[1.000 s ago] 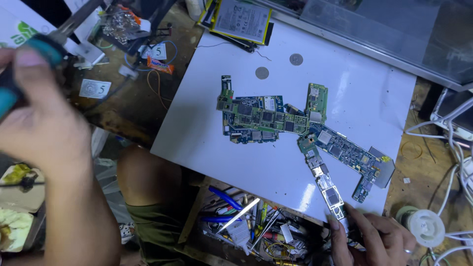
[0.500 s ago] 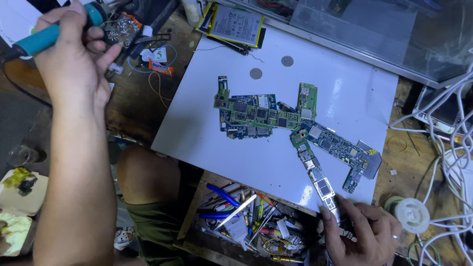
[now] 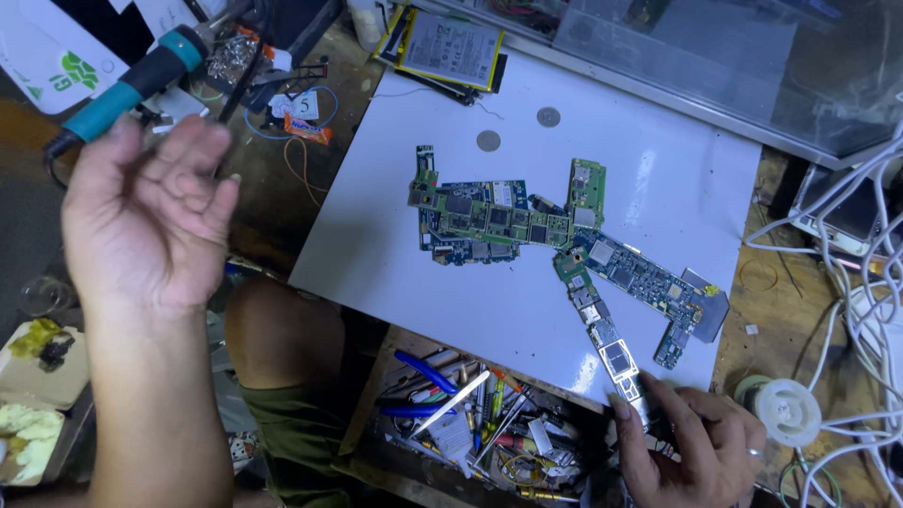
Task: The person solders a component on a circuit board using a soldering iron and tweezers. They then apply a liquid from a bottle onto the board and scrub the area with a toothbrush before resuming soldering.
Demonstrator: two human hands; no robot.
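My left hand [image 3: 150,216] hovers open, palm up and fingers spread, holding nothing. Just above it a teal-handled soldering iron [image 3: 141,80] rests at the top left, apart from my fingers. On a white sheet [image 3: 658,179] lie several green and blue circuit boards [image 3: 489,221], joined in a chain. My right hand [image 3: 691,452] is at the sheet's near edge, its fingers pinching the near end of a narrow circuit board strip [image 3: 602,325].
Two coins [image 3: 488,141] and a flat battery pack [image 3: 451,47] lie at the sheet's far side. An open drawer of pliers and small tools [image 3: 470,414] sits below the sheet, next to my knee [image 3: 273,329]. At the right are a solder spool [image 3: 785,409] and white cables [image 3: 865,282].
My left hand carried the soldering iron up and left, then let go of it and opened. My right hand stayed on the narrow board's end.
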